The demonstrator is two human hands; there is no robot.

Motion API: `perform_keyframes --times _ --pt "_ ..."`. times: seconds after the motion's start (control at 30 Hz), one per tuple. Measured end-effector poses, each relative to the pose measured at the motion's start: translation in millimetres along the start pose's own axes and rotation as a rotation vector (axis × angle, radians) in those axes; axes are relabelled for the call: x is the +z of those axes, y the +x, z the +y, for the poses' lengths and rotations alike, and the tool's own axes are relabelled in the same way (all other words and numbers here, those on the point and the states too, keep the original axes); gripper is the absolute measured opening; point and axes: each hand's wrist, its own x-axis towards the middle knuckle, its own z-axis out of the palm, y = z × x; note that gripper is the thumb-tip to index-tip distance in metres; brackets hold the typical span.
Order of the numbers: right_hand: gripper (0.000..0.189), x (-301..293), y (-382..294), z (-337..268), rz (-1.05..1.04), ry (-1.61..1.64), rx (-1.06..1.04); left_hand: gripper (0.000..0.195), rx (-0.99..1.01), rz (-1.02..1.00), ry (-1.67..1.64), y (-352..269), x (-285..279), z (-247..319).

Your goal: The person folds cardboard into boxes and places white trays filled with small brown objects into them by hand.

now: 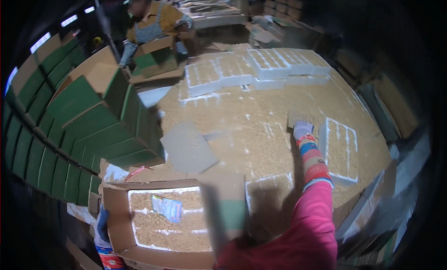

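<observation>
My gloved left hand (pixel 102 226) grips the outer left wall of an open cardboard box (pixel 120 217). Inside the box lies a white foam tray (pixel 167 190), its compartments filled with tan sawdust-like material. A printed blue and green packet (pixel 170 209) rests on that fill. Farther out, my gloved right hand (pixel 303 128) reaches over the spread of loose tan material (pixel 223 119), closed on a small flat tan piece (pixel 295 119), partly hidden by the fingers. To the right of that hand stands another filled foam tray (pixel 340 151).
Several filled foam trays (pixel 269 64) sit at the table's far side, some stacked. Grey cardboard sheet (pixel 190 147) lies left of centre. Green cardboard boxes (pixel 104 123) are piled high at left. Behind them, a person in a striped apron (pixel 150 29) stands beside an open box (pixel 156 58).
</observation>
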Motion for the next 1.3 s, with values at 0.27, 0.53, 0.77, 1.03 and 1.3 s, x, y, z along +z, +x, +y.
perform_keyframes --times 0.27,0.53,0.77,1.03,1.3 --pt "0.044 -184.8 -233.7 -182.2 0.827 0.404 -0.981 0.042 0.271 0.102 0.546 -28.4 -32.5 -48.4" --pt "0.05 -160.2 -465.1 -299.8 -0.162 -0.231 -1.643 0.037 0.406 -0.098 0.336 6.4 -9.5 -57.7" --pt "0.043 -228.1 -430.7 -231.8 0.108 0.544 -1.542 0.043 -0.169 -0.094 -0.865 3.1 -61.7 -69.1" --pt "0.054 -106.2 -388.1 -129.6 -0.991 1.485 -0.336 0.062 -0.245 -0.483 0.141 22.7 -28.0 -53.2" --pt "0.058 -45.5 -359.4 -149.8 -0.482 1.4 -0.628 0.079 -0.34 -0.397 -0.161 36.9 41.7 -4.3"
